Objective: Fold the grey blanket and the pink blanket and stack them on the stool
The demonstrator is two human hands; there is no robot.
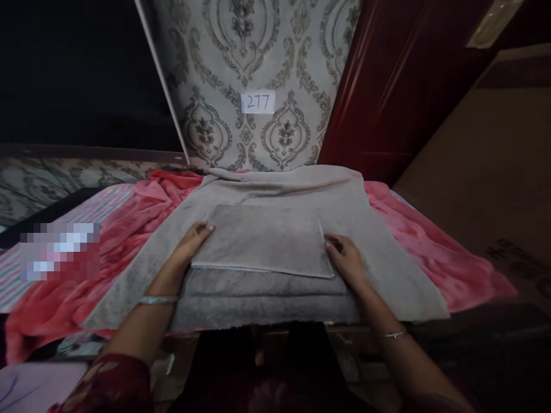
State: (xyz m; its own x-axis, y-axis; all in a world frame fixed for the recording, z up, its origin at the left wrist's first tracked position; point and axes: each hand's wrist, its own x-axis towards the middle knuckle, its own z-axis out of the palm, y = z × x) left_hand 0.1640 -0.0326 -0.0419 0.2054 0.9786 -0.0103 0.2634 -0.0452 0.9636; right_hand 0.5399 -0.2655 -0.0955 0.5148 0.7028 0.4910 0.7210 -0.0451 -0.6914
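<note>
Folded cloth [267, 241] | long axis left-right (slightly skewed) | left hand [191, 244], right hand [348, 261]: clamped on ends

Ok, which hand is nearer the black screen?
Left. The left hand is at the left edge of the folded cloth, toward the black screen; the right hand is at the opposite edge, farther away.

A grey, soft-looking rectangular cloth panel [267, 238] lies nearly flat, wider than deep, its pale front edge slightly aslant and showing more than one layer. It rests over a darker grey plush cloth layer [267, 310], creased crosswise at the front, above a broad, light-grey fabric sheet [404, 275] spread out beneath.
</note>
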